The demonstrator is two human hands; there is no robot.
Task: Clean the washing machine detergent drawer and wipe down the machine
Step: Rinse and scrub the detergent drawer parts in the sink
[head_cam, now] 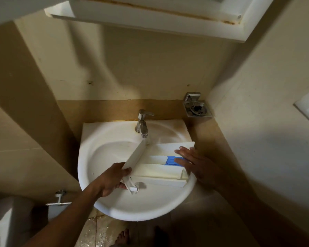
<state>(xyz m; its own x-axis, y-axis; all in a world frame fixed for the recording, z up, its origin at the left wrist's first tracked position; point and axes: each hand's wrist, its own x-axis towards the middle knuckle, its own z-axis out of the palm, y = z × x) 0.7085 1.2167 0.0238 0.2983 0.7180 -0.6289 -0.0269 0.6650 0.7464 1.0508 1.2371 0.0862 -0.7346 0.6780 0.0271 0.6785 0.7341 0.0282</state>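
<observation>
The front panel of the detergent drawer (pixel 159 172) is gripped by the left hand (pixel 111 180), fingers and thumb curled round its near end, over the left half of the basin (pixel 89 139). The drawer is held across the bowl, its far corner under the tap (pixel 143 122). At the basin's right rim, the right hand (pixel 198 163) is laid on the drawer's end, fingers straight, touching the blue insert (pixel 169 160).

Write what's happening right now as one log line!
drawer in sink under tap | left hand grips drawer | right hand rests on it
</observation>
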